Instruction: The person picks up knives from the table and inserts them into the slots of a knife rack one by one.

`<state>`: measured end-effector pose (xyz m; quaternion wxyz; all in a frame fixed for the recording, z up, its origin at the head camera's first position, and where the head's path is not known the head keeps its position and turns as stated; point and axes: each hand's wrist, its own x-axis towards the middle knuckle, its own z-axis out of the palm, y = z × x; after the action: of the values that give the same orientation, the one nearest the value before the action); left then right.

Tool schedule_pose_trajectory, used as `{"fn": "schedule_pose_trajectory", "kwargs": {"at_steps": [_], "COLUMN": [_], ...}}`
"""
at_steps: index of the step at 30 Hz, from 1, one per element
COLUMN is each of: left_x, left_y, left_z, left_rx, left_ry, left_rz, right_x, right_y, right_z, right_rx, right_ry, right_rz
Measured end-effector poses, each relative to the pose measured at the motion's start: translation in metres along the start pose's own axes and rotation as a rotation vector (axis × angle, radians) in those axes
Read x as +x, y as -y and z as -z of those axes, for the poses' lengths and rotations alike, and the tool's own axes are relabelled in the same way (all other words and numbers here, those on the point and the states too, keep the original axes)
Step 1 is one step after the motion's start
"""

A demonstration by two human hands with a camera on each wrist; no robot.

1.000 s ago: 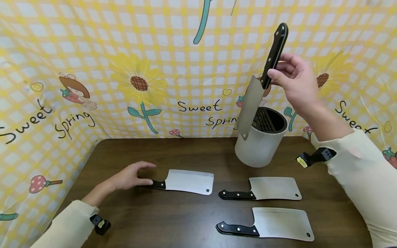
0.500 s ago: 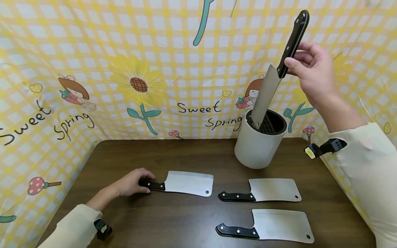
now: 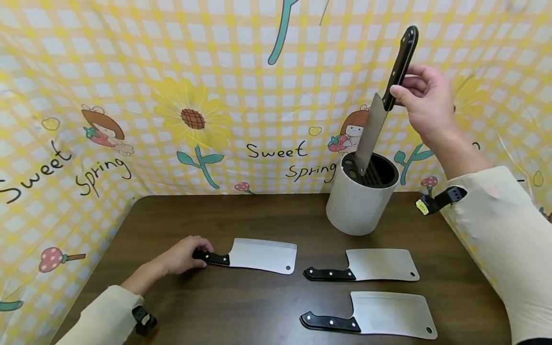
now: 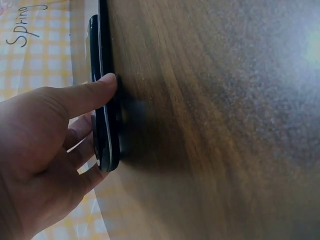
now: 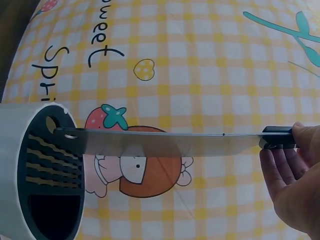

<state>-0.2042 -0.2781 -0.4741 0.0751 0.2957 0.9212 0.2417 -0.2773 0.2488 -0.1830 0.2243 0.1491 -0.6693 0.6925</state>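
Note:
My right hand (image 3: 431, 105) holds a cleaver (image 3: 372, 129) by its black handle, blade slanting down. The blade's end, with its hole, is at the slotted top of a white round knife block (image 3: 360, 211); whether it touches a slot, I cannot tell. In the right wrist view the cleaver blade (image 5: 160, 142) appears nearly edge-on, beside a round hole and wavy slots in the knife block (image 5: 12, 170). On the table, my left hand (image 3: 183, 254) pinches the handle end of a second cleaver (image 3: 263, 255), which lies flat. Thumb and fingers flank that black handle (image 4: 102, 120) in the left wrist view.
Two more cleavers, one upper (image 3: 381, 264) and one lower (image 3: 392, 314), lie on the right of the brown wooden table (image 3: 224, 311), handles pointing left. A yellow checked cloth (image 3: 258, 96) hangs behind and at the sides.
My left fingers have closed on the lying cleaver's handle. My right hand moved up and right, then slightly back down, bringing the blade end from before the knife block to over its top.

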Motion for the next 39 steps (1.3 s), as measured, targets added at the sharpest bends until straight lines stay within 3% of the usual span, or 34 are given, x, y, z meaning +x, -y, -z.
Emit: {"fn": "schedule_pose_trajectory", "kwargs": {"at_steps": [11, 17, 29, 39], "left_x": [-0.001, -0.003, -0.004, -0.004], "left_y": [0.007, 0.007, 0.001, -0.004], "left_z": [0.007, 0.016, 0.030, 0.046], "left_rx": [-0.073, -0.131, -0.141, -0.332], "left_ry": [-0.002, -0.021, -0.071, -0.156], "left_rz": [0.055, 0.016, -0.013, -0.049], "right_x": [0.004, 0.002, -0.010, -0.022], "right_y": [-0.010, -0.027, -0.068, -0.096], "right_z": [0.000, 0.003, 0.004, 0.002], "right_rx": [-0.086, -0.151, -0.371, -0.433], "right_ry": [0.012, 0.025, 0.052, 0.098], "right_rz": [-0.031, -0.051, -0.125, -0.135]}}
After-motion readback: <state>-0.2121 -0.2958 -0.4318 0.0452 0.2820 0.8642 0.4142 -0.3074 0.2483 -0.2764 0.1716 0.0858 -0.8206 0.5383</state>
